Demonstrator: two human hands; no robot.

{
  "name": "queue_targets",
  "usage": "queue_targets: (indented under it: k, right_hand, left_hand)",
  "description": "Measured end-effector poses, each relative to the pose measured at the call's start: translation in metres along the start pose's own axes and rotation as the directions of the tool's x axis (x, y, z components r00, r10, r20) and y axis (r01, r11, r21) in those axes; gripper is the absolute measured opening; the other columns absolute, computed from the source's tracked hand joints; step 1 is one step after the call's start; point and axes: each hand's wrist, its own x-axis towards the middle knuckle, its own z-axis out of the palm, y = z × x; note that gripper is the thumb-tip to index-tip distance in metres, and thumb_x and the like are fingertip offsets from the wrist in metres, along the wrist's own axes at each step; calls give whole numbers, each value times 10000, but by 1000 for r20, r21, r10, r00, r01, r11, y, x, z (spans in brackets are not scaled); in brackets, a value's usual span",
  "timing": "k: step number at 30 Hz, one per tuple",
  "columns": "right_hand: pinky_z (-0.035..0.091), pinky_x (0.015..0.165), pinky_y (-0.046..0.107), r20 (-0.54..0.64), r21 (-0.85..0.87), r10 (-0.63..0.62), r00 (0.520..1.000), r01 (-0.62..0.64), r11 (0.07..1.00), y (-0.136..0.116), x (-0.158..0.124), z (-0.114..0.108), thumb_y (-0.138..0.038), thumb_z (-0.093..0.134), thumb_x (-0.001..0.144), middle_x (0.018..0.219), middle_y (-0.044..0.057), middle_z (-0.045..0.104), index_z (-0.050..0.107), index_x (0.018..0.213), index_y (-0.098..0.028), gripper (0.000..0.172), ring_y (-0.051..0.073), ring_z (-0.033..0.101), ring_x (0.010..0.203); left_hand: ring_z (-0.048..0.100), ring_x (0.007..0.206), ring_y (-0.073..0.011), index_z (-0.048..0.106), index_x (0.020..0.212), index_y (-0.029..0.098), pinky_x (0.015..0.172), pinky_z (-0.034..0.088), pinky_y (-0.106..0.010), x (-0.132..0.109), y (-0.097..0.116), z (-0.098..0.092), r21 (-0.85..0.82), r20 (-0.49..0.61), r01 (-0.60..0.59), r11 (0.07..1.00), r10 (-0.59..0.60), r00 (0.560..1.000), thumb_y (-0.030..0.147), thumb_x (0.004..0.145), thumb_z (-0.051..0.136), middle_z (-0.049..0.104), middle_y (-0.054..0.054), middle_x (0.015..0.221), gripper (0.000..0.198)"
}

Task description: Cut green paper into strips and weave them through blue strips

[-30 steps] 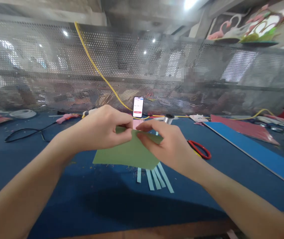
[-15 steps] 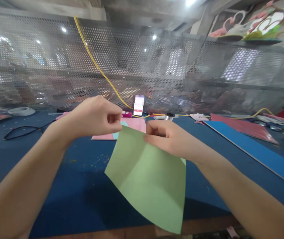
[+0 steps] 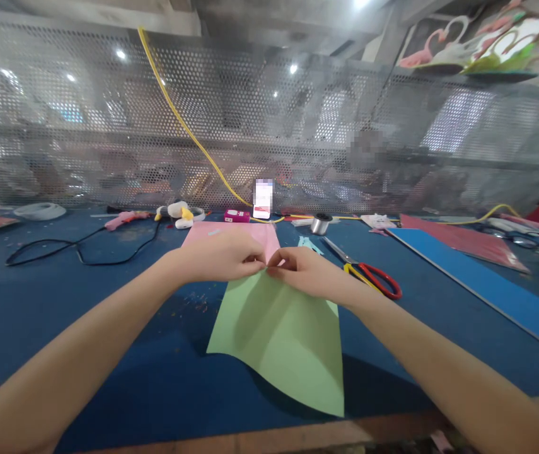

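Observation:
A thin, flexible light green sheet [image 3: 283,340] hangs from my two hands above the front of the blue table. My left hand [image 3: 222,255] pinches its top edge, thumb and fingertips together. Right beside it, fingertips nearly touching the left ones, my right hand [image 3: 304,271] is closed on the same edge. The sheet curves, and its lower corners point toward the table's front edge. Behind the hands lies a pink sheet [image 3: 203,233], partly covered by them. Red-and-yellow-handled scissors [image 3: 366,274] rest just beyond my right forearm, near a small light blue piece [image 3: 310,244].
A wire spool [image 3: 321,223], a magenta box [image 3: 237,216] and a propped phone [image 3: 263,198] stand along the back. At right lie a long blue board [image 3: 481,284] and a red sheet [image 3: 463,243]. A black cable [image 3: 108,260] runs at left, near a pink tool [image 3: 125,219].
My left hand has moved right and slightly down to meet my right hand, which has lowered a little. The sheet's top edge has drawn together. The scissors and several items behind have come into view.

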Motion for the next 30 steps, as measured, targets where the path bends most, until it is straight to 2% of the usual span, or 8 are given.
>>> queue_targets:
  k: [5, 11, 17, 22, 25, 30]
  right_hand:
    - [343, 510, 247, -85, -80, -122, 989, 115, 990, -3, -2, 5, -198, 512, 807, 730, -20, 595, 555, 792, -195, 46, 112, 495, 611]
    - [294, 485, 250, -50, -92, -49, 998, 44, 995, -3, -1, 1, -199, 523, 759, 626, -52, 451, 438, 675, -200, 120, 98, 403, 567]
    - [266, 480, 238, -21, 60, 0, 1000, 1, 998, 18, -7, -8, -211, 528, 751, 597, -60, 414, 440, 657, -201, 129, 91, 396, 540]
    - [427, 524, 265, 26, 240, 51, 998, -55, 969, 38, -11, -17, -200, 539, 753, 564, -39, 537, 451, 663, -212, 127, 131, 566, 535]
    - [460, 531, 278, -3, 288, 55, 998, -52, 956, 51, -12, -22, -174, 549, 733, 541, -34, 564, 466, 670, -211, 111, 142, 595, 508]
    - [459, 528, 270, -26, 425, 8, 1000, 4, 905, 70, -15, -30, -176, 542, 752, 577, -35, 586, 469, 687, -209, 103, 125, 573, 509]
  left_hand:
    - [488, 587, -122, 598, 728, 197, 530, 243, -268, 4, -4, 12, 30, -45, 59, 998, -57, 997, 271, 785, 549, 601, 28, 652, 105]
    - [434, 547, -103, 460, 617, 187, 508, 231, -269, 3, -6, 3, -28, 4, 87, 996, -87, 996, 254, 725, 556, 508, 42, 573, 160]
    - [456, 566, -103, 494, 623, 186, 526, 278, -254, -4, -26, -13, -83, 38, 120, 989, -117, 992, 230, 721, 551, 521, 38, 596, 122]
    - [485, 562, -112, 509, 643, 193, 530, 307, -247, -9, -43, -18, -145, 28, 172, 975, -169, 985, 237, 733, 537, 524, 38, 586, 104]
    - [490, 545, -108, 503, 626, 193, 501, 311, -235, -11, -49, -18, -185, 16, 204, 961, -205, 979, 226, 722, 535, 513, 36, 578, 106]
    - [568, 508, -113, 526, 655, 198, 479, 415, -209, -16, -64, -19, -348, 125, 320, 881, -295, 947, 210, 720, 524, 559, 33, 553, 66]
